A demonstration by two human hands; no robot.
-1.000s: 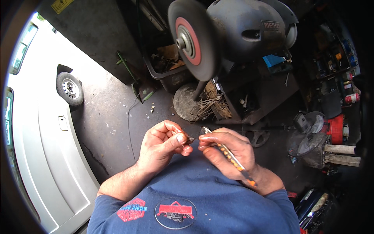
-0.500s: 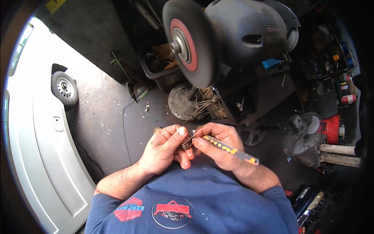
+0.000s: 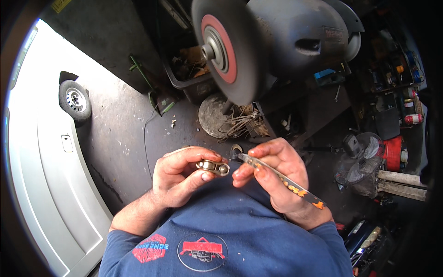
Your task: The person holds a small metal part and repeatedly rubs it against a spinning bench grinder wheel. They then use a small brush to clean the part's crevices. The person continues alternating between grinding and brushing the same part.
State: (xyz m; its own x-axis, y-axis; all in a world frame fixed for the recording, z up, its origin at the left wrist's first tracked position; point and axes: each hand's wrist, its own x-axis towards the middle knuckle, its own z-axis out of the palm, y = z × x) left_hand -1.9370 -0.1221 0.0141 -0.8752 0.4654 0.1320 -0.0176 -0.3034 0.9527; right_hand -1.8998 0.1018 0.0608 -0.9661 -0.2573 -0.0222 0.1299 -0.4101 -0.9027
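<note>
Between the thumb and fingers of my left hand (image 3: 173, 175) is a small shiny metal part (image 3: 208, 166) with rounded ends, much like a rocker arm; my fingertips are dark with grime. My right hand (image 3: 287, 173) grips a flat, narrow, dark blade-like tool (image 3: 302, 193) marked with yellow and orange patches. Its thin end points left, a short way from the metal part, not touching it. The tool's exact kind I cannot make out. Both hands are in front of my blue shirt (image 3: 258, 244).
A bench grinder (image 3: 295, 34) with a large dark wheel (image 3: 251, 69) stands ahead, beyond my hands. Behind it sit a black bin (image 3: 184, 83) and bundled wire (image 3: 242, 122). A white vehicle (image 3: 44, 171) is at the left; a fan (image 3: 367, 152) and shelves line the right.
My hands have moved apart. Half a second ago the tool's end was against the metal part; now the part is held out in the left fingers and the tool has drawn right.
</note>
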